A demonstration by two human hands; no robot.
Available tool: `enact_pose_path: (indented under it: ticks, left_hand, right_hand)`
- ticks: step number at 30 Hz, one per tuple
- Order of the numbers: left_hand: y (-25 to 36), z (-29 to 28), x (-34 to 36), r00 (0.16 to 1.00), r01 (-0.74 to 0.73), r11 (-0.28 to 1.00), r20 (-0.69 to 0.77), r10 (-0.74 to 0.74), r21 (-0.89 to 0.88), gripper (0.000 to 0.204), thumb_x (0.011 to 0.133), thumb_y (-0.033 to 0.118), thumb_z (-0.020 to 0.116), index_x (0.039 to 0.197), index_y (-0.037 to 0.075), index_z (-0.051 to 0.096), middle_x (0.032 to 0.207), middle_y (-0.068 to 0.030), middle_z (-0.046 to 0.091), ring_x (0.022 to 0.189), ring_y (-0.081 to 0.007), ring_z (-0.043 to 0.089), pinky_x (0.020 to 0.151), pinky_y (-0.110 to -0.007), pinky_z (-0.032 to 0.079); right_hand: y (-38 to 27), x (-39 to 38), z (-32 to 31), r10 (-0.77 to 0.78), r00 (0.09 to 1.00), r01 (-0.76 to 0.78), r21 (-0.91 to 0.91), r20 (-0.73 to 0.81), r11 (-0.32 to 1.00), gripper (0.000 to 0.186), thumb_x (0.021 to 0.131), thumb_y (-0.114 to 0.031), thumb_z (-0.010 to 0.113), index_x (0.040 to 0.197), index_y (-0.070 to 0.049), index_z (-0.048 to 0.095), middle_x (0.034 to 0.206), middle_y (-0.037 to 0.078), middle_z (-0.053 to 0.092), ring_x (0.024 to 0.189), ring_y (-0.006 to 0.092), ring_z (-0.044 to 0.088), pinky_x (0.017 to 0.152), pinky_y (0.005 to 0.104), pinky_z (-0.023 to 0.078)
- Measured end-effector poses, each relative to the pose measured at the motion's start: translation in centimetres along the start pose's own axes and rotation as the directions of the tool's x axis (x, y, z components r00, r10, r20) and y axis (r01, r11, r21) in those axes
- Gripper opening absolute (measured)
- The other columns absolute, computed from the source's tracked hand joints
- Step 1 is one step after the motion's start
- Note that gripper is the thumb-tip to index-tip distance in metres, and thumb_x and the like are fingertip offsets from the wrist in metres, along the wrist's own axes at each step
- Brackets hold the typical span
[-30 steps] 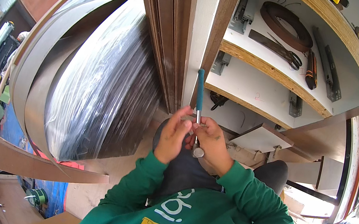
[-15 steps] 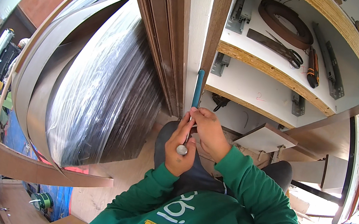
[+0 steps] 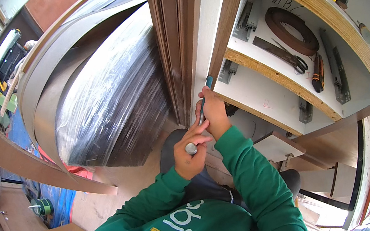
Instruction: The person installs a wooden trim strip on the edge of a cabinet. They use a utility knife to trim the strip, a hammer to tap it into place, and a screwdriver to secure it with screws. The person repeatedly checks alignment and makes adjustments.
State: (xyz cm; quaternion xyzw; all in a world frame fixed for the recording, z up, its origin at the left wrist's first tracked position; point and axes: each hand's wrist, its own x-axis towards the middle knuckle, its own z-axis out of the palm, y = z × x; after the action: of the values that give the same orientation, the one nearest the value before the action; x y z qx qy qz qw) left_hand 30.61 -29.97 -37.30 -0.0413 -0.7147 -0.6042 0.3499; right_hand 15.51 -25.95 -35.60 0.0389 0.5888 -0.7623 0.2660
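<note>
In the head view, the hammer (image 3: pixel 191 148) lies against the partly spread fingers of the left hand (image 3: pixel 186 162), while the right hand (image 3: pixel 214 113) curls its fingers round the grip (image 3: pixel 208 82), the surest hold on a likely stiff, end-heavy tool.

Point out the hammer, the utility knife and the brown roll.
Hammer (image 3: pixel 191 148): head view, on its metal head.
Utility knife (image 3: pixel 318 74): head view, middle of handle.
Brown roll (image 3: pixel 307 48): head view, coiled band.

woodworking space, raw-edged shelves (image 3: pixel 285 85), scissors (image 3: pixel 297 61)
</note>
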Motion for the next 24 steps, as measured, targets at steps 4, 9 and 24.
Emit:
enact_pose_path:
  ticks: [4, 9, 24]
  left_hand:
    - [1.4, -1.0, -0.4, 0.994, -0.100, 0.995, 0.049, 0.100, -0.015, 0.023, 0.086, -0.015, 0.049, 0.092, -0.007, 0.069, 0.138, -0.0310, 0.063, 0.142, -0.0411, 0.052, 0.111, -0.040, 0.045]
    - [-0.2, -0.9, 0.6, 0.999, -0.005, 1.000, 0.033, 0.006, -0.023, 0.023, 0.086, -0.015, 0.049, 0.091, -0.006, 0.069, 0.137, -0.0314, 0.064, 0.139, -0.0413, 0.056, 0.111, -0.041, 0.045]
    - [2.4, -2.0, 1.5, 0.996, -0.086, 0.996, 0.034, 0.084, 0.030, 0.021, 0.087, -0.013, 0.049, 0.089, -0.006, 0.069, 0.134, -0.0303, 0.066, 0.135, -0.0381, 0.059, 0.100, -0.036, 0.052]
  right_hand:
    - [0.4, -0.5, 0.6, -0.138, 0.988, 0.128, -0.123, -0.074, 0.984, 0.037, 0.108, -0.039, 0.048, 0.097, -0.004, 0.054, 0.059, 0.007, 0.051, 0.047, 0.0173, 0.048, 0.046, 0.0339, 0.041]
    - [-0.2, 0.8, 1.0, -0.156, 0.983, 0.149, -0.072, -0.098, 0.986, 0.036, 0.106, -0.036, 0.048, 0.093, -0.004, 0.054, 0.058, 0.005, 0.050, 0.045, 0.0165, 0.047, 0.045, 0.0339, 0.040]
    - [-2.1, -0.7, 2.7, -0.179, 0.974, 0.160, -0.136, -0.142, 0.978, 0.036, 0.103, -0.034, 0.051, 0.092, -0.001, 0.056, 0.061, 0.008, 0.053, 0.048, 0.0193, 0.051, 0.047, 0.0366, 0.040]
